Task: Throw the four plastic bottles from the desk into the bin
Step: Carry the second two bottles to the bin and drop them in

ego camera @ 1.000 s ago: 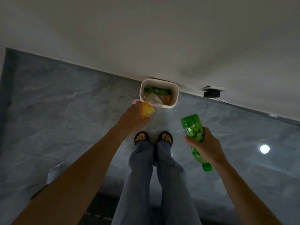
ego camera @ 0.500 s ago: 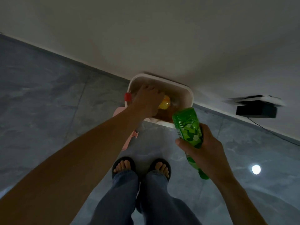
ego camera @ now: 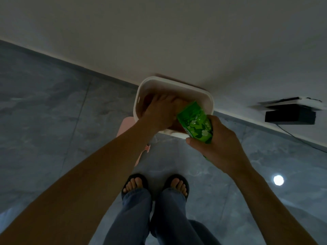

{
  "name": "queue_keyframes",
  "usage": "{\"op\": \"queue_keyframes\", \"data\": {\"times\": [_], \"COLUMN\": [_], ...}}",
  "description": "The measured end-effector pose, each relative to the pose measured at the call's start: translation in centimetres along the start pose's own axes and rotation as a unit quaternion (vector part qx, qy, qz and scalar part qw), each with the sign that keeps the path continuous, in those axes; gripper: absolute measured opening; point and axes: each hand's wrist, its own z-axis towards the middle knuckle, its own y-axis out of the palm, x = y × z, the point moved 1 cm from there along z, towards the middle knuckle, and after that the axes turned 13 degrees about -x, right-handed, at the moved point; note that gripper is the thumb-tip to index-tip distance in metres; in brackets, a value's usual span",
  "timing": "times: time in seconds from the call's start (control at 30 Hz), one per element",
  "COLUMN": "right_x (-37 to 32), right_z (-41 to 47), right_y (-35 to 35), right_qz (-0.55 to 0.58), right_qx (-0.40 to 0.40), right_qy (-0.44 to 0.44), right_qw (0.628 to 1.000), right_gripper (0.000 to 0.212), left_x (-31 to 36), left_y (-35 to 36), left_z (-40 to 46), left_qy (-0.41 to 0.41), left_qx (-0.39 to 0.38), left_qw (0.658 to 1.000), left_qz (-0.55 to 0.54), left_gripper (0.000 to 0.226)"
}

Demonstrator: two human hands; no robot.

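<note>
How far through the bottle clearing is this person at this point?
Near the end, it seems. The left hand is down inside the white bin, hiding its contents, so bottles already binned can't be counted. The right hand holds the green bottle at the rim. Left: drop it in. The desk is out of view.

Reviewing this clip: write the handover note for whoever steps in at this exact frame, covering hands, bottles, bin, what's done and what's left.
Left hand: down inside the white bin; whether it holds anything is hidden.
Right hand: gripping the green bottle, bottle end over the bin's near rim.
Done: cannot count the bottles in the bin; its contents are covered by the hand.
Left: drop the green bottle in, withdraw the left hand, check the desk, which is out of view.
</note>
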Motion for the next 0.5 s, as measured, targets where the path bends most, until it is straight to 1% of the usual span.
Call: {"op": "queue_keyframes", "data": {"times": [0.07, 0.13, 0.17, 0.23, 0.33, 0.4, 0.5], "right_x": [-0.7, -1.6, -2.1, -3.2, -4.6, -5.2, -5.2], "right_z": [0.2, 0.9, 1.3, 2.8, 5.9, 8.1, 10.8], "right_y": [-0.2, -0.3, -0.3, 0.0, 1.4, 2.7, 4.2], "right_qz": [-0.036, -0.079, -0.096, -0.125, -0.161, -0.185, -0.217], "right_qx": [0.001, 0.011, 0.016, 0.019, 0.003, -0.012, -0.037], "right_qy": [-0.001, -0.001, -0.007, -0.024, -0.049, -0.064, -0.056], "right_qw": [0.999, 0.997, 0.995, 0.992, 0.986, 0.981, 0.974], "right_gripper": [0.065, 0.075, 0.080, 0.084, 0.085, 0.084, 0.079], "left_x": [0.2, 0.3, 0.5, 0.9, 1.1, 0.7, 0.1], "left_y": [-0.1, 0.3, 0.6, 1.8, 3.4, 4.1, 5.0], "left_z": [-2.9, -6.3, -8.1, -11.0, -12.7, -12.6, -12.0], "left_qy": [0.009, 0.006, -0.002, -0.021, -0.015, -0.006, 0.009], "left_qx": [0.039, 0.086, 0.102, 0.119, 0.118, 0.129, 0.166], "left_qw": [0.997, 0.993, 0.992, 0.992, 0.993, 0.992, 0.986], "left_qz": [-0.060, -0.076, -0.071, -0.045, -0.012, -0.016, -0.031], "left_gripper": [0.056, 0.041, 0.038, 0.040, 0.045, 0.045, 0.040]}}
